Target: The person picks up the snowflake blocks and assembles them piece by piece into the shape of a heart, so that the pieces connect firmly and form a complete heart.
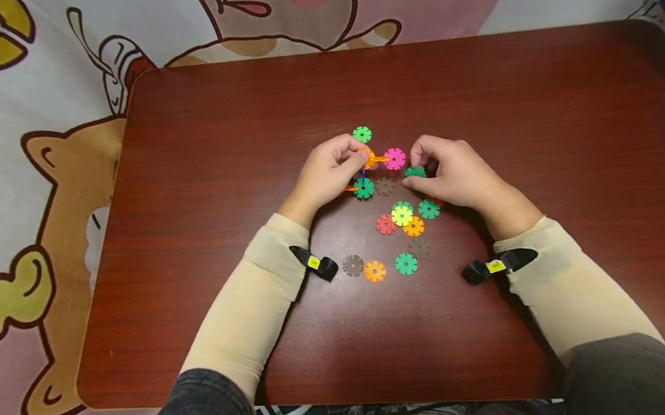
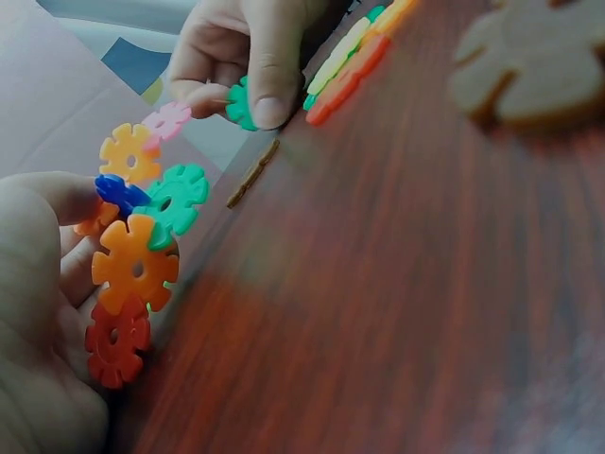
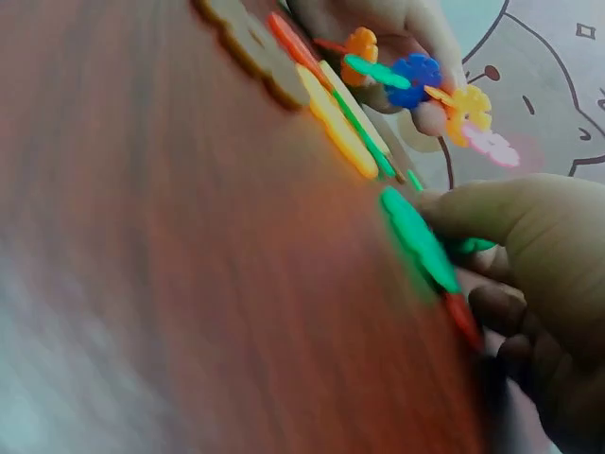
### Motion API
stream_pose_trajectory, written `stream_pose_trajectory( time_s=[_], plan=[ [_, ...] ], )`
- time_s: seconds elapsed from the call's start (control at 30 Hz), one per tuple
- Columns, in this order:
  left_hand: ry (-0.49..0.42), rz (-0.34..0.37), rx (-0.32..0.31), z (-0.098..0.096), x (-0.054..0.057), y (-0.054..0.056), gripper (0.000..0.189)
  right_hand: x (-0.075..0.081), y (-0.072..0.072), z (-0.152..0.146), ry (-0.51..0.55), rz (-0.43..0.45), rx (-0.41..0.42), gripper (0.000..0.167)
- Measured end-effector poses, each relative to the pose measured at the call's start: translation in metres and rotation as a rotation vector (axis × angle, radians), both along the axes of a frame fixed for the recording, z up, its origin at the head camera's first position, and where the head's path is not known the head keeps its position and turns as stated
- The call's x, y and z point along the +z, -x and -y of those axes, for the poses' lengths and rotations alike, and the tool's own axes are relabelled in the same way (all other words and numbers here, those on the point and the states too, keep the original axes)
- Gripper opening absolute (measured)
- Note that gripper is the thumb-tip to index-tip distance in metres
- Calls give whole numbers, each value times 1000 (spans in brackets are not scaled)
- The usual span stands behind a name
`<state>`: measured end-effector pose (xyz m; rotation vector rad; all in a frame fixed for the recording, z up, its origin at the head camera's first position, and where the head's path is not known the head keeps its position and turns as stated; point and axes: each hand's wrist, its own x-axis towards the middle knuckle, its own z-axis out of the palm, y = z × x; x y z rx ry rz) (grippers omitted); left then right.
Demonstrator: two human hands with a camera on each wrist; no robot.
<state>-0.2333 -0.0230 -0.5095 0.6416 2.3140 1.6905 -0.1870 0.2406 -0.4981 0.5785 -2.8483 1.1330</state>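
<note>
My left hand [image 1: 326,170] pinches a linked chain of notched plastic snowflake discs [image 2: 135,265] between thumb and fingers, held above the table. Red, orange, green, blue and pink discs make up the chain; its pink disc [image 1: 395,158] sticks out on the side toward the right hand. To the right, my right hand [image 1: 457,169] pinches a single green snowflake disc [image 2: 241,104] between thumb and fingers. A small gap separates this green disc from the chain. In the right wrist view the fingers hide most of the held green disc [image 3: 473,246].
Loose discs lie on the brown table [image 1: 190,251]: a yellow-green disc [image 1: 402,214] in a cluster below the hands, and an orange disc [image 1: 375,271] among several nearer the front. Beyond the hands lies a green disc [image 1: 362,134]. Patterned cloth [image 1: 261,10] borders the table.
</note>
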Motion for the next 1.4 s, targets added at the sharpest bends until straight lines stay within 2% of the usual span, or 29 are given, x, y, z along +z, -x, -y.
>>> stream_pose_trajectory(
  time_s=[0.27, 0.4, 0.53, 0.67, 0.9, 1.13, 1.4],
  plan=[
    [7, -13, 1, 1, 1, 0, 10, -9, -1, 8, 209, -195, -43, 34],
    [8, -1, -26, 2, 2, 0, 8, -10, -1, 12, 245, -252, -62, 33],
    [15, 19, -69, 2, 2, -1, 17, -11, -1, 13, 258, -257, -98, 32],
    [17, 29, -101, 2, 3, -2, 25, -12, -2, 14, 275, -236, -97, 30],
    [23, 48, -122, 2, 5, -3, 24, -12, -3, 19, 340, -248, -79, 27],
    [107, -26, -158, 2, 5, -1, 13, -11, -7, 26, 420, -281, -47, 25],
    [193, -45, -185, 0, 11, -3, 12, -12, -5, 29, 558, -249, 11, 17]
  ],
)
